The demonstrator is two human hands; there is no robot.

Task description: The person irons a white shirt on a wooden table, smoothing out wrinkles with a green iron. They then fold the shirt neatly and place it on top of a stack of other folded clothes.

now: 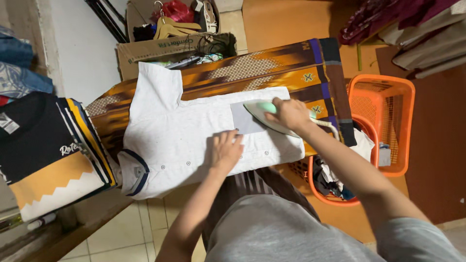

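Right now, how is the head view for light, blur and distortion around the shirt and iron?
Head view: even indoor light, no harsh glare on the white shirt; soft shadow beneath the left hand; the right hand on the iron is slightly motion-soft; wide-angle lens bows the ironing board edges; the orange basket stays sharp.

This looks like a laundry corner in a home. A long ironing surface [291, 68] has a brown and gold patterned cloth over it, with a white shirt [184, 131] spread flat and an iron [264, 116] on top. Orange laundry baskets [388, 97] full of clothes stand beside it on the floor. Folded clothes [48, 150] are stacked on a bench. A cardboard box [160, 48] with wooden hangers [172, 26] sits behind, and the floor has pale tiles [121, 237].
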